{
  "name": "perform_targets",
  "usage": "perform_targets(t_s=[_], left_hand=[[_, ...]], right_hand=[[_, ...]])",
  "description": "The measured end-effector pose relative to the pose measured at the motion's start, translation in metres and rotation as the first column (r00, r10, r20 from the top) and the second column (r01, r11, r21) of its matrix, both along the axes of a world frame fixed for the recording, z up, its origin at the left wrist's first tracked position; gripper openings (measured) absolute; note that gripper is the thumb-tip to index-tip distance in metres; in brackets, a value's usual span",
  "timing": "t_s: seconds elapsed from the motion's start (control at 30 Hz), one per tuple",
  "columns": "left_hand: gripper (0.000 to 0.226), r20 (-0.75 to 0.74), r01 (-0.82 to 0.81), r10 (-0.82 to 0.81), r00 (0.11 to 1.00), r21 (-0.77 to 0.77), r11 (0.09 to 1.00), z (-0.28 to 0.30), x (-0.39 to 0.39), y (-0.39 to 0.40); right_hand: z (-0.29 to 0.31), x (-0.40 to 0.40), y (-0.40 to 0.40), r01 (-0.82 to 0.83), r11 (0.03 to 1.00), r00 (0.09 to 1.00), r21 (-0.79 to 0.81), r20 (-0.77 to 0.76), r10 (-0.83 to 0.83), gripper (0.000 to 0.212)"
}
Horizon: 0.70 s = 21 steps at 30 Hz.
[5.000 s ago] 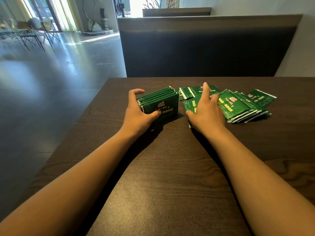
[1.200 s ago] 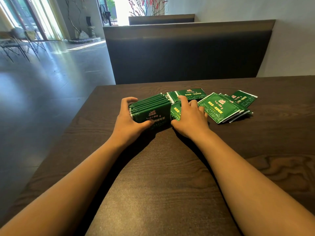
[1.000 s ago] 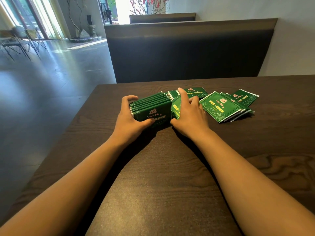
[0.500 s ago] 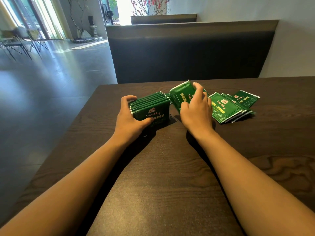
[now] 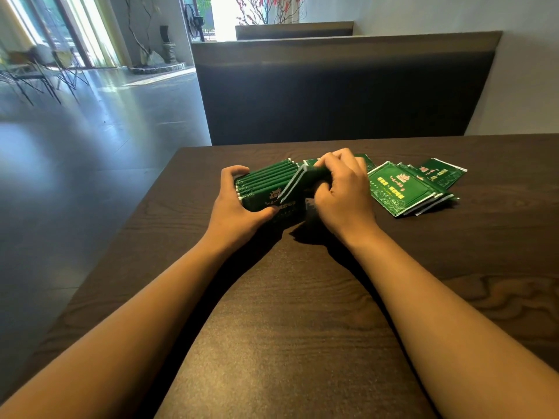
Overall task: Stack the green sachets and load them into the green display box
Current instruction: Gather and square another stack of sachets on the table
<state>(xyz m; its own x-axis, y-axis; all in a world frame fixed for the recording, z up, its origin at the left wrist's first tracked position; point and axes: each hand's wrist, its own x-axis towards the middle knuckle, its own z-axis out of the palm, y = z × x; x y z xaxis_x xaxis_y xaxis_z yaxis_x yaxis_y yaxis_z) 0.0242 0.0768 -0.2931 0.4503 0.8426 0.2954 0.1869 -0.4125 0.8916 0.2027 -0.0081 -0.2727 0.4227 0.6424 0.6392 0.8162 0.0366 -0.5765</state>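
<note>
We see the green display box (image 5: 273,204) on the dark table (image 5: 287,313), with a row of sachets (image 5: 263,176) standing on edge inside it. Our left hand (image 5: 239,207) clasps the box's left end. Our right hand (image 5: 341,189) pinches one sachet (image 5: 299,182), tilted over the row. Loose sachets (image 5: 402,189) lie at right. The right hand hides the box's right end.

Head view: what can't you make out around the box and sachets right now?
- Box interior: free space hidden by the standing sachets and left hand.
- Sachet in the right hand: its face is covered by the fingers.
- Loose pile: overlapping, count unclear.
- Printed text: too small.
</note>
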Motion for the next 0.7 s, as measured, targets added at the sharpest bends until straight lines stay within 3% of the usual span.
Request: perform_targets(t_s=[0.13, 0.33, 0.43, 0.57, 0.7], left_hand=[[0.092, -0.034, 0.076, -0.075, 0.997, 0.023, 0.997, 0.004, 0.001, -0.004], [0.11, -0.155, 0.207, -0.204, 0.967, 0.001, 0.978, 0.006, -0.001, 0.0], [0.111, -0.136, 0.215, -0.217, 0.967, -0.025, 0.976, 0.006, -0.001, 0.0], [0.1, -0.063, 0.159, -0.161, 0.985, -0.029, 0.987, 0.003, 0.002, -0.001], [0.09, -0.061, 0.097, -0.096, 0.993, 0.019, 0.995, 0.002, 0.001, 0.0]], right_hand=[[-0.006, -0.002, 0.0, -0.031, 0.98, 0.995, -0.198, 0.085, 0.049, 0.04], [-0.009, 0.001, 0.001, 0.067, 0.974, 0.997, -0.218, 0.057, -0.056, 0.072], [-0.011, 0.004, 0.0, 0.032, 0.966, 0.999, -0.256, 0.013, -0.029, 0.082], [-0.011, -0.001, 0.001, -0.133, 0.961, 0.991, -0.241, -0.038, 0.128, 0.085], [-0.012, -0.008, 0.003, -0.261, 0.954, 0.96, -0.144, -0.14, 0.241, 0.076]])
